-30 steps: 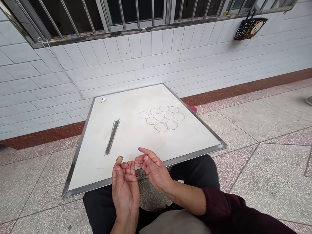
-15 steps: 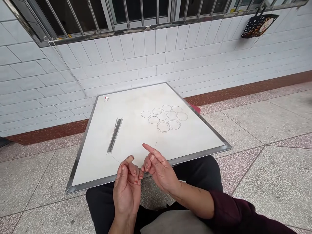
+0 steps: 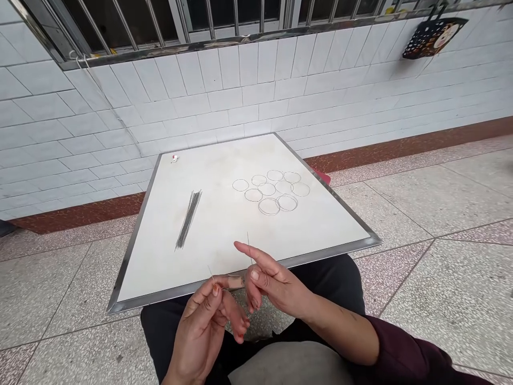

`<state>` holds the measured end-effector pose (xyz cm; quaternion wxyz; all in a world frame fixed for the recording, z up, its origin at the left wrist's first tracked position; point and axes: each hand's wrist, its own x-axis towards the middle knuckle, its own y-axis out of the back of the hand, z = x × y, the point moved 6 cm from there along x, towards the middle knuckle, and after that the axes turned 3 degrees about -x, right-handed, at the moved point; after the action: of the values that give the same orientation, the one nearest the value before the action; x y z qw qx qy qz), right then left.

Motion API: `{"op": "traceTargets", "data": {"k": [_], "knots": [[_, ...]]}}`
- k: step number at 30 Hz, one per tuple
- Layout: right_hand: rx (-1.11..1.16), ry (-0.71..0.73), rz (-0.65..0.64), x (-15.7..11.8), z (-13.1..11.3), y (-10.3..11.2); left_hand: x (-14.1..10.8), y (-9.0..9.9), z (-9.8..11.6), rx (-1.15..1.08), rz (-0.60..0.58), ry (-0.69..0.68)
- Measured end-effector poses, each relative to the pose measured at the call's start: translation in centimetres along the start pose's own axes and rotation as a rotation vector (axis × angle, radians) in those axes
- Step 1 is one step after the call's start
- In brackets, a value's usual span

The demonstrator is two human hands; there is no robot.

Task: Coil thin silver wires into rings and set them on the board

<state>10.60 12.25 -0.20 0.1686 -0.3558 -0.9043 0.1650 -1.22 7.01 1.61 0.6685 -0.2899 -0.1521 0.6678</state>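
At table [image 3: 216, 224] edge, pinching thin wire [image 3: 248, 239] in left hand [image 3: 204, 323] and right hand [image 3: 278, 286], with rings [image 3: 276, 188] seemingly finished, straight wires [image 3: 188, 220] likely left.

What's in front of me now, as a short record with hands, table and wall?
Left hand: pinches a thin wire; tan wrap on one finger
Right hand: holds wire, index finger extended
One wire or two: can't tell
Table: straight wire bundle left, wire rings right
Far left corner: small white-and-red item
Wall: white tiles, dark patterned bag hanging
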Motion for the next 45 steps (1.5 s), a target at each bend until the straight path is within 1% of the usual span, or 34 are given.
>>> {"op": "traceTargets", "data": {"k": [3,7,9,14,18,21,26,30,34,38,41,45], "knots": [[-0.018,-0.018,0.006,-0.4,0.0,-0.1,-0.2,-0.5,0.0,0.021,-0.051,0.057],[0.02,-0.059,0.006,-0.8,0.1,0.0,-0.3,-0.3,0.0,0.04,-0.03,0.109],[-0.023,-0.074,-0.013,-1.0,-0.1,0.0,-0.5,-0.3,-0.1,0.051,-0.029,0.123],[-0.262,-0.052,-0.06,-1.5,-1.6,-0.3,-1.2,-0.7,-0.1,0.067,-0.072,0.117],[-0.55,-0.002,-0.074,-1.5,-2.7,-0.6,-1.5,-0.8,0.0,0.096,-0.109,0.19],[-0.716,0.058,-0.068,-1.5,-3.3,-0.7,-1.5,-0.5,0.1,0.103,-0.09,0.226],[-0.822,0.093,-0.126,-1.6,-3.0,-1.3,-1.9,-0.4,0.0,0.114,-0.101,0.252],[-0.892,0.149,-0.129,-1.6,-2.9,-1.7,-2.4,-0.4,-0.3,0.112,-0.109,0.304],[-0.929,0.098,-0.153,-1.8,-2.2,-1.7,-2.4,-0.1,-0.2,0.082,-0.095,0.339],[-1.054,0.019,-0.174,-2.0,-1.2,-1.6,-2.4,0.2,-0.2,0.067,-0.087,0.391],[-1.155,0.039,-0.182,-2.0,-1.2,-1.7,-2.5,0.5,-0.2,0.083,-0.083,0.42],[-1.243,0.076,-0.238,-2.2,-1.3,-2.0,-2.4,0.7,-0.4,0.074,-0.051,0.454]]}}
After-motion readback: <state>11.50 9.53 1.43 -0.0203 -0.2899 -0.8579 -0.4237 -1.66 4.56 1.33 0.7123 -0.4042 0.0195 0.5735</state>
